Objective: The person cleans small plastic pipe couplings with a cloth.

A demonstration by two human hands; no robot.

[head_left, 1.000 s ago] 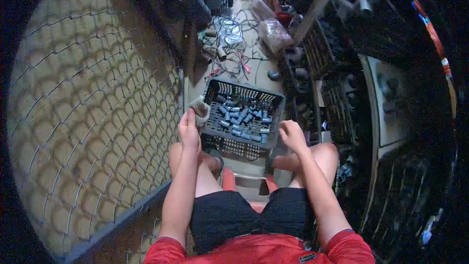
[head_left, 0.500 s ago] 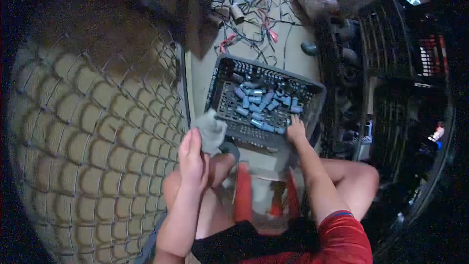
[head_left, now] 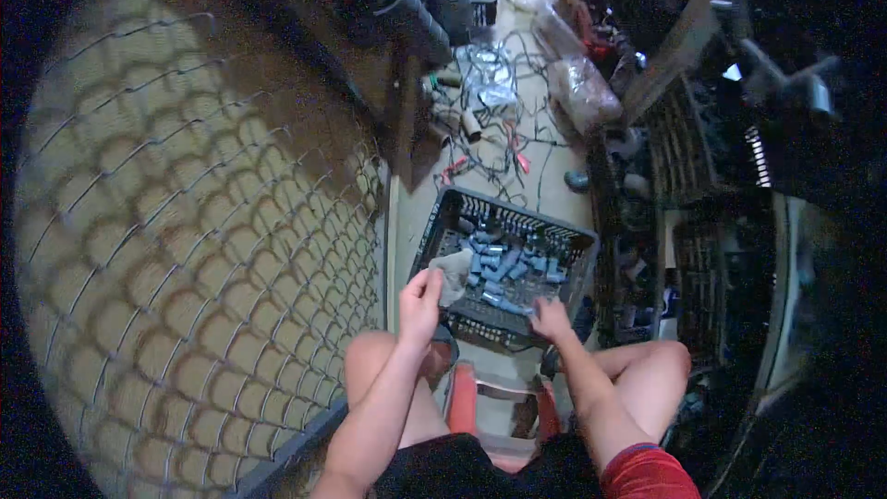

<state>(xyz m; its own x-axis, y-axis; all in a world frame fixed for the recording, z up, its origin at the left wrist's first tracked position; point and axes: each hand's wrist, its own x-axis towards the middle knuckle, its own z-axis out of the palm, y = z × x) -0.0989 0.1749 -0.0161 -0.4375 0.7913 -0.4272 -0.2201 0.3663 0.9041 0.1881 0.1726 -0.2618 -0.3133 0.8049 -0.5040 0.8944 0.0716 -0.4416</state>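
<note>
A black plastic crate [head_left: 504, 336] sits on the floor in front of me, with several blue pipe fittings [head_left: 504, 263] piled loosely inside. My left hand [head_left: 420, 307] is closed on a pale, crumpled cloth [head_left: 452, 277], held over the crate's near left side. At the near right corner, my right hand [head_left: 552, 319] reaches into the crate with its fingers curled. Its fingertips are beside the nearest blue fittings; what they pinch, if anything, is too blurred to make out.
Chain-link mesh [head_left: 212, 249] rises along my left. Tangled dark straps [head_left: 504, 143] and clear plastic bags [head_left: 584, 92] litter the floor beyond the crate. Dark shelving [head_left: 684, 143] lines the right. A red stool [head_left: 464, 397] shows between my legs.
The view has tilted up, showing more of the aisle ahead. My left hand has brought the cloth rightward over the crate. My right hand's fingers have curled in at the near right corner.
</note>
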